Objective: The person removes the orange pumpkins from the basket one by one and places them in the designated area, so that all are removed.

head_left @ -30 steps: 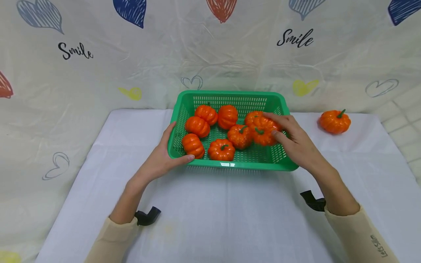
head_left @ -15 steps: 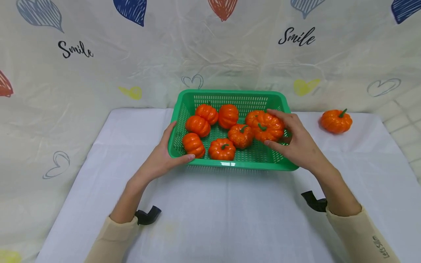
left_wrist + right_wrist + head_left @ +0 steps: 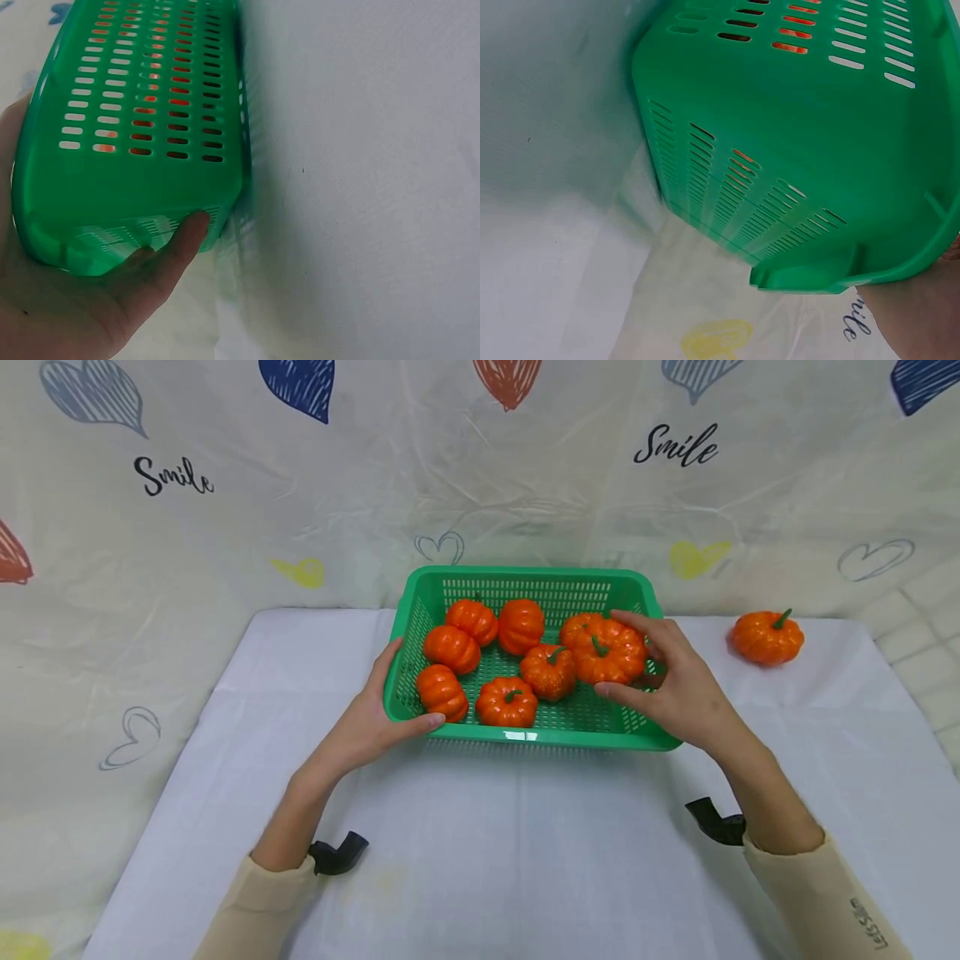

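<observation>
A green plastic basket (image 3: 517, 737) holds several small orange pumpkins, among them one at the front (image 3: 507, 703). My left hand (image 3: 360, 722) grips the basket's left end, thumb by the front corner; the left wrist view shows that hand (image 3: 97, 304) against the basket wall (image 3: 127, 187). Over the right end, my right hand (image 3: 678, 689) is spread around a larger pumpkin (image 3: 611, 650), its thumb apart from the pumpkin's front edge. That pumpkin leans on its neighbours. In the right wrist view the basket wall (image 3: 795, 150) hides most of this hand (image 3: 907, 319).
One more pumpkin (image 3: 767, 637) with a green stem sits on the white tablecloth (image 3: 517, 843) to the right of the basket. Behind the table hangs a pale curtain (image 3: 360, 485) printed with hearts and words. Black straps (image 3: 341, 853) show at both wrists.
Over the last second my right thumb has come off the larger pumpkin and moved toward the front left. That pumpkin has turned and settled slightly. My left hand keeps its place on the basket.
</observation>
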